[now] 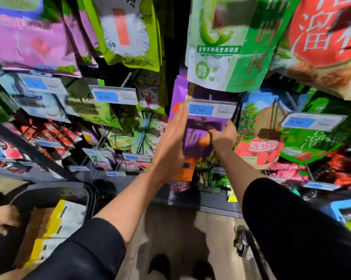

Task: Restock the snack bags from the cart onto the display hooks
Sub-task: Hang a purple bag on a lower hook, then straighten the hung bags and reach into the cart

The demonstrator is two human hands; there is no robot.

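We are up close at the display wall, both arms in black sleeves reaching forward. Our left hand (171, 146) lies flat along the left edge of a glossy purple snack bag with orange patches (197, 138) — fingers (180, 116) straight and together, tips up beside the blue-and-white price tag reading 9.90 (211, 110). Our right hand (224, 137) is on the bag's right side, fingers curled in and pinching the front of the pouch just under that tag. The purple bag hangs upright between the two hands, its top tucked behind the price tag, and more purple bags sit behind it; whether its hole is on the display hook we cannot tell — the tag covers that spot.

Just above hangs a white and green pouch with a green pepper picture (217, 47), its bottom edge overlapping the purple stack. To the right hangs a red and green bag showing red berries (259, 136), with another 9.90 tag (312, 122) near it. To the left, a lime-green pouch (130, 31) and a pink-purple bag (31, 41) hang higher up.

Down at lower left sits the black cart (55, 194), holding a yellow and white package (59, 227), and another person's hand (1, 219) shows at its left edge. The wooden floor (180, 229) lies below us.
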